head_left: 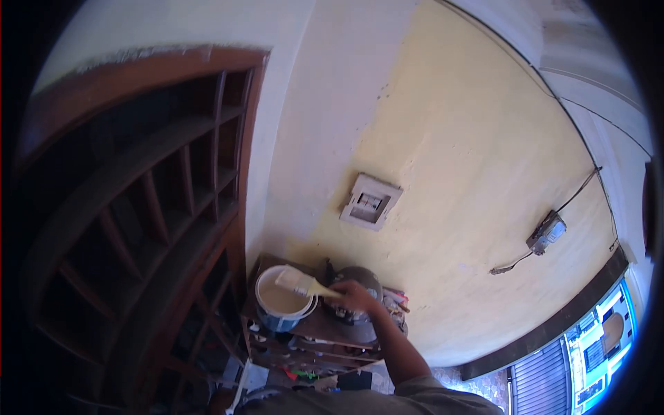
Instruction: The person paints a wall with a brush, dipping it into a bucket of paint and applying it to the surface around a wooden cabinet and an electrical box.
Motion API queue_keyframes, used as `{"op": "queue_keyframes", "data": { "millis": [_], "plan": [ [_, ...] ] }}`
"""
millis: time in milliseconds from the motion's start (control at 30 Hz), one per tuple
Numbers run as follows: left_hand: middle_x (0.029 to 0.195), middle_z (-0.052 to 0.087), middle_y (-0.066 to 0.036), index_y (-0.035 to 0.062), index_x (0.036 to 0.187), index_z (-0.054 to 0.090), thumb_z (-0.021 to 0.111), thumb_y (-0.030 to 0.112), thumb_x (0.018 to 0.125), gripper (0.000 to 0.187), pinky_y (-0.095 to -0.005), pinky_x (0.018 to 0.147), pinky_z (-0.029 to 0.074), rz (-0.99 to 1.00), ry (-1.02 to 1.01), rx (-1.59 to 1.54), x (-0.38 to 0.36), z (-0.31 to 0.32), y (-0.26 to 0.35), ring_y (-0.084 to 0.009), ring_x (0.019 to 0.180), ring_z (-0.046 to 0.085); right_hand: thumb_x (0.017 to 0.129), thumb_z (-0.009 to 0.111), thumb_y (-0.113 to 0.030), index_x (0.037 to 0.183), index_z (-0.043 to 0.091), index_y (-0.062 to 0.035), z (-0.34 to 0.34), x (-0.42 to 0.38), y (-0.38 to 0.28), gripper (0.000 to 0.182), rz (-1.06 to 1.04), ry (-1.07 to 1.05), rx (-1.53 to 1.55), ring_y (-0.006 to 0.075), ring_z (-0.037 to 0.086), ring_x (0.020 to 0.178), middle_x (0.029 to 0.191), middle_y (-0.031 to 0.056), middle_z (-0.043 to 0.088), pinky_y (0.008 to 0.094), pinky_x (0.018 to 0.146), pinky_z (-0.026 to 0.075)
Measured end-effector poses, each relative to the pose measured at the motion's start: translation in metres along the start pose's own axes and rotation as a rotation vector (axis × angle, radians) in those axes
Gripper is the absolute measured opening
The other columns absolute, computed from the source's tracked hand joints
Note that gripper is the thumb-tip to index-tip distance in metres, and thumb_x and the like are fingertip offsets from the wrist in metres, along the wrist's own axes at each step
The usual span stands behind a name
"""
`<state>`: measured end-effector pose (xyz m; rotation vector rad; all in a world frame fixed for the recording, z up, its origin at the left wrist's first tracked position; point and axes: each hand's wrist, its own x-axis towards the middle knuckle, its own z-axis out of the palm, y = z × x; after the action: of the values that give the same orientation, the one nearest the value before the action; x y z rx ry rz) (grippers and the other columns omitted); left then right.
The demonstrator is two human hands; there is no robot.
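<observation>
Forearm (399,346) stretched forward, right hand (354,297) wrapped around paintbrush (322,289) handle, bristles (293,280) above bucket (280,322)

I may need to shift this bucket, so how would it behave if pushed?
The bucket is probably fairly heavy, as pale liquid shows inside. Being open-topped, it could slosh or spill if pushed abruptly.

The right hand (354,296) hides the end of the paintbrush (303,283) and part of a dark rounded object (364,274). Print on the bucket (278,321) is blurred; small items (299,374) below are indistinct.
</observation>
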<state>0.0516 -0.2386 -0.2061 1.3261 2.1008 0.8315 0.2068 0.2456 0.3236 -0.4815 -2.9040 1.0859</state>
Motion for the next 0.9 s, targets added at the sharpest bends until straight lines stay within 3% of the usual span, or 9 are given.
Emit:
{"op": "queue_keyframes", "data": {
  "millis": [100, 133, 200, 233, 300, 400, 533, 733, 900],
  "plan": [
    [0.092, 0.066, -0.002, 0.0107, 0.114, 0.061, 0.053, 0.023, 0.103, 0.019, -0.0319, 0.063, 0.053, -0.025, 0.086, -0.206, -0.067, 0.042, 0.013, -0.0144, 0.079, 0.064, 0.087, 0.075, -0.030, 0.110, 0.075, -0.0121, -0.007, 0.006, 0.003, 0.030, -0.071, 0.050, -0.068, 0.0170, 0.066, 0.089, 0.092, 0.0119, 0.073, 0.0358, 0.085, 0.050],
    [0.081, 0.067, -0.016, 0.0051, 0.088, 0.066, 0.052, 0.015, 0.090, 0.017, -0.0520, 0.078, 0.054, -0.060, 0.064, 0.307, -0.059, 0.040, 0.040, -0.0359, 0.078, 0.068, 0.087, 0.075, -0.029, 0.110, 0.076, -0.0114, -0.007, 0.008, 0.008, 0.029, -0.125, 0.052, -0.106, 0.0157, 0.066, 0.085, 0.091, 0.0110, 0.074, 0.0356, 0.082, 0.051],
    [0.079, 0.066, -0.016, 0.0057, 0.088, 0.066, 0.056, 0.014, 0.090, 0.014, -0.0452, 0.067, 0.054, -0.220, 0.007, 0.110, -0.053, 0.015, 0.070, -0.0313, 0.074, 0.067, 0.088, 0.075, -0.025, 0.110, 0.076, -0.0077, -0.006, 0.008, 0.006, 0.028, 0.073, -0.020, -0.035, 0.0112, 0.064, 0.071, 0.081, 0.0053, 0.074, 0.0323, 0.072, 0.053],
    [0.080, 0.066, -0.015, 0.0049, 0.088, 0.066, 0.057, 0.016, 0.092, 0.015, -0.0439, 0.065, 0.053, 0.056, 0.297, -0.012, -0.058, 0.026, 0.052, -0.0301, 0.073, 0.067, 0.089, 0.073, -0.024, 0.113, 0.075, -0.0085, 0.000, 0.007, 0.013, 0.029, 0.022, 0.009, -0.021, 0.0097, 0.062, 0.065, 0.078, 0.0037, 0.072, 0.0308, 0.062, 0.053],
    [0.091, 0.069, -0.015, 0.0031, 0.098, 0.066, 0.058, 0.026, 0.099, 0.024, -0.0388, 0.072, 0.051, -0.537, 0.280, -0.621, -0.048, -0.073, 0.194, -0.0252, 0.085, 0.068, 0.088, 0.069, -0.019, 0.113, 0.074, -0.0068, 0.007, 0.003, 0.004, 0.028, 0.099, 0.023, 0.024, 0.0151, 0.066, 0.069, 0.081, 0.0096, 0.073, 0.0343, 0.064, 0.053],
    [0.104, 0.072, -0.020, 0.0038, 0.119, 0.066, 0.059, 0.024, 0.099, 0.030, -0.0372, 0.084, 0.053, -0.347, 0.457, -0.390, -0.034, -0.169, 0.297, -0.0261, 0.097, 0.071, 0.086, 0.066, -0.010, 0.120, 0.066, -0.0042, 0.012, 0.002, 0.006, 0.034, 0.227, -0.077, 0.198, 0.0117, 0.062, 0.060, 0.080, 0.0078, 0.071, 0.0272, 0.053, 0.048],
    [0.105, 0.074, -0.016, 0.0036, 0.119, 0.069, 0.064, 0.016, 0.095, 0.028, -0.0352, 0.083, 0.054, -0.169, 0.670, -0.349, -0.033, -0.284, 0.438, -0.0259, 0.095, 0.072, 0.085, 0.067, -0.008, 0.120, 0.064, -0.0016, 0.021, -0.001, 0.020, 0.035, 0.211, -0.123, 0.344, 0.0094, 0.057, 0.054, 0.083, 0.0071, 0.072, 0.0252, 0.048, 0.044],
    [0.096, 0.076, -0.015, -0.0024, 0.105, 0.071, 0.063, -0.001, 0.085, 0.022, -0.0378, 0.081, 0.056, 0.413, 1.078, 0.138, -0.044, -0.359, 0.501, -0.0262, 0.087, 0.073, 0.086, 0.066, -0.006, 0.119, 0.064, -0.0004, 0.034, 0.001, 0.039, 0.033, 0.227, -0.056, 0.520, 0.0085, 0.055, 0.053, 0.079, 0.0042, 0.069, 0.0226, 0.046, 0.040],
    [0.094, 0.076, -0.015, -0.0026, 0.099, 0.072, 0.061, -0.005, 0.081, 0.021, -0.0390, 0.080, 0.057, 0.390, 1.229, 0.212, -0.043, -0.376, 0.510, -0.0275, 0.087, 0.073, 0.085, 0.070, -0.011, 0.116, 0.071, -0.0055, 0.029, -0.005, 0.043, 0.032, 0.248, -0.002, 0.343, 0.0085, 0.058, 0.057, 0.078, 0.0065, 0.072, 0.0233, 0.050, 0.044]
  ]
}}
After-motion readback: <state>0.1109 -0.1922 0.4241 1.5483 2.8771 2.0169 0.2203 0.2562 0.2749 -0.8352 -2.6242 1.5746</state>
